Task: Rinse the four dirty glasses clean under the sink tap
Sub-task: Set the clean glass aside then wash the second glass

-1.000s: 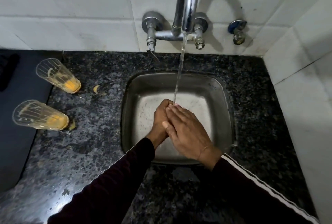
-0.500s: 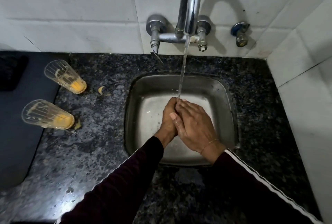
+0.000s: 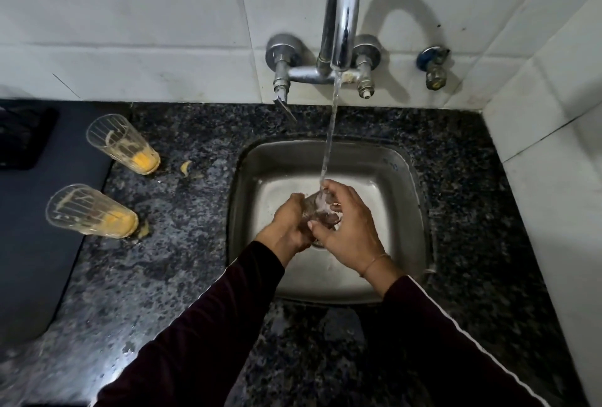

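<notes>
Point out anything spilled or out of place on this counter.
Two dirty glasses stand on the counter left of the sink, holding orange dregs. Yellow residue has spilled beside each base.

Glossy chrome tap (image 3: 342,15), brushed steel sink (image 3: 404,211), speckled polished granite counter (image 3: 179,276).

a home kitchen, at its washing-up corner. a small steel sink (image 3: 407,211) is sunk into a speckled dark granite counter (image 3: 182,276), with a chrome wall tap (image 3: 340,15) running at 12 o'clock on white tiles (image 3: 130,31). two juice-stained glasses (image 3: 122,144) stand at 9 o'clock beside a dark mat (image 3: 32,243).
</notes>
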